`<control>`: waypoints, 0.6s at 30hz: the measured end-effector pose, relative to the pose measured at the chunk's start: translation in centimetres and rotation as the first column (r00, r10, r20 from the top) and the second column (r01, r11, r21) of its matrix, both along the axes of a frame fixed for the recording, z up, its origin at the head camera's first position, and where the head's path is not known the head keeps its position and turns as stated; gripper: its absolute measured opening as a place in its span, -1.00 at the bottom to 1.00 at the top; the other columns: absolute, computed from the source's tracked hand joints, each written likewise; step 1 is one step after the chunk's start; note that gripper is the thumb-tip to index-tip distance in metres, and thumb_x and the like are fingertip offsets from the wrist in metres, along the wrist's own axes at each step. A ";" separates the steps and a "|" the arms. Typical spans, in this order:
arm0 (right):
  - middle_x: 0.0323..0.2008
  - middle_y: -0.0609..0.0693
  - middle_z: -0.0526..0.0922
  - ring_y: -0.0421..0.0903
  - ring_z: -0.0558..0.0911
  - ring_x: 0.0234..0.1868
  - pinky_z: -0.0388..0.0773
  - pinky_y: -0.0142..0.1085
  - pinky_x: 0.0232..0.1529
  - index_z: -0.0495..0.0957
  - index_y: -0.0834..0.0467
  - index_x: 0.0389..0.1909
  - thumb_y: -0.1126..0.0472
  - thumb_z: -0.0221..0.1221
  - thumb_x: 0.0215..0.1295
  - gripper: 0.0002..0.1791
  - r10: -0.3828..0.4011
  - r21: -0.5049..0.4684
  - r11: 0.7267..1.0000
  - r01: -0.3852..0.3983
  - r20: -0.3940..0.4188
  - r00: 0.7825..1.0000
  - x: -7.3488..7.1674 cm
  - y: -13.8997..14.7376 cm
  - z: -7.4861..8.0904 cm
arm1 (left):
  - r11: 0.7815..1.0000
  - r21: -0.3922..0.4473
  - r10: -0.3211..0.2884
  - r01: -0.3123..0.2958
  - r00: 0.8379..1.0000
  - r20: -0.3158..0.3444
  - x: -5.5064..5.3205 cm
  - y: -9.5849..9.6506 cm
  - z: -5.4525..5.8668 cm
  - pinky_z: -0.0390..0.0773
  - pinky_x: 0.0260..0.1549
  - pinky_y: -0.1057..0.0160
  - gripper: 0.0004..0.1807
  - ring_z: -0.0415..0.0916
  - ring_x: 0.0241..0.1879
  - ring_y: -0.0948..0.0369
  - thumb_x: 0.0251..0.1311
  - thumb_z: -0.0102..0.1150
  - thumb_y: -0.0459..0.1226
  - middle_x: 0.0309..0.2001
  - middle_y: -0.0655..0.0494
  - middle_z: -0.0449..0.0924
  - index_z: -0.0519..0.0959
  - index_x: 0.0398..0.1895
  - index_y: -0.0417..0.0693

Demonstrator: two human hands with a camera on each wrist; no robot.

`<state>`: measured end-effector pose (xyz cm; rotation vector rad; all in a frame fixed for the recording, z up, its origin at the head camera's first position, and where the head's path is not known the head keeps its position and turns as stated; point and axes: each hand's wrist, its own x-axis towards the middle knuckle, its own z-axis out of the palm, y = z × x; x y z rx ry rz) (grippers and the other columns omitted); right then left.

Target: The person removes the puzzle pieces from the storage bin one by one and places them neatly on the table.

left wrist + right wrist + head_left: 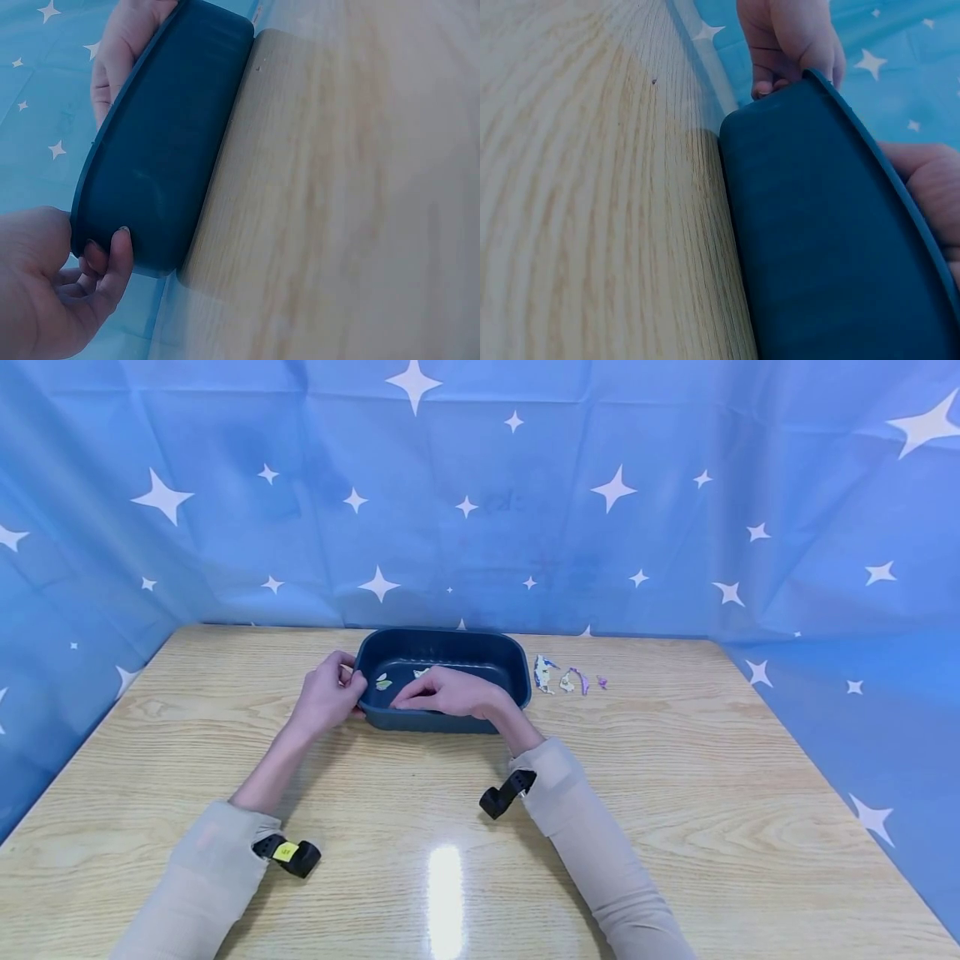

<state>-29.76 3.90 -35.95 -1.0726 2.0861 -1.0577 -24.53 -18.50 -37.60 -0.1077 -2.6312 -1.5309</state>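
Observation:
A dark blue plastic basin (420, 722) stands upright on the table. At its left end my left hand (330, 692) grips the rim, with the thumb over the top and fingers against the outer wall, as the left wrist view also shows. Over the near rim, my right hand (453, 691) reaches down into the basin with its fingers bent toward the floor. The near wall hides those fingertips, so I cannot tell whether they pinch anything. Small pale green scraps (383, 683) lie inside near the left end, and a whitish scrap (420, 673) shows just behind the right hand.
Right of the basin lie a white and blue torn scrap (543, 674), a small pale piece (566, 682), a purple strip (583, 682) and a tiny purple bit (602, 682). A blue star-patterned curtain (465, 552) hangs behind the wooden table (390, 827).

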 end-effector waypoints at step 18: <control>0.05 0.06 0.68 -0.19 0.66 0.03 0.59 -0.40 0.17 0.63 0.27 0.13 0.34 0.09 0.50 -0.71 0.037 -0.036 0.999 -0.041 -0.099 0.994 -0.3 -0.2 -0.1 | 1.000 -0.002 -0.005 0.005 1.000 0.002 -0.1 -0.1 -0.2 0.78 -0.49 0.14 -0.66 0.67 -0.55 0.00 0.41 -0.07 -0.38 -0.33 -0.15 0.48 0.39 0.15 -0.43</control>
